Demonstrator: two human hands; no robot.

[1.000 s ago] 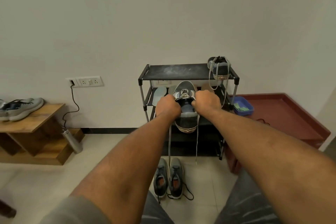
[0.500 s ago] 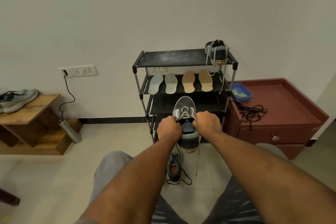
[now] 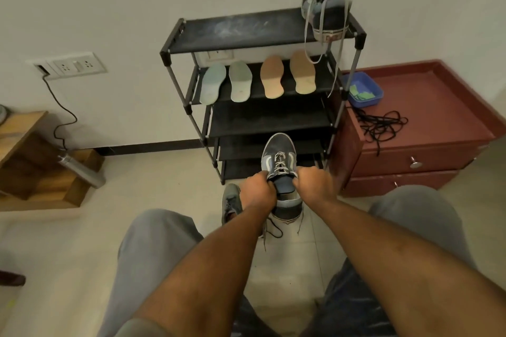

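Observation:
I hold a dark blue-grey sneaker (image 3: 278, 153) with white laces, toe pointing away, low in front of the black shoe rack (image 3: 262, 35). My left hand (image 3: 257, 191) grips its left collar edge. My right hand (image 3: 312, 186) grips the right collar edge, and together they spread the opening. Loose lace ends hang below the heel. Its matching sneaker (image 3: 327, 16) sits on the rack's top shelf at the right, laces dangling. My grey-trousered knees flank both arms.
Several insoles (image 3: 241, 81) lie on the rack's second shelf. A grey shoe (image 3: 231, 202) sits on the floor beneath my left hand. A maroon drawer unit (image 3: 427, 123) at right carries black laces (image 3: 383, 124) and a blue tray (image 3: 362, 89). Wooden bench (image 3: 24, 131) and steel bottle (image 3: 82, 169) stand left.
The sneaker and both hands have come down from the rack's second-shelf height to near the floor. The view tilted downward, showing my knees and the insoles.

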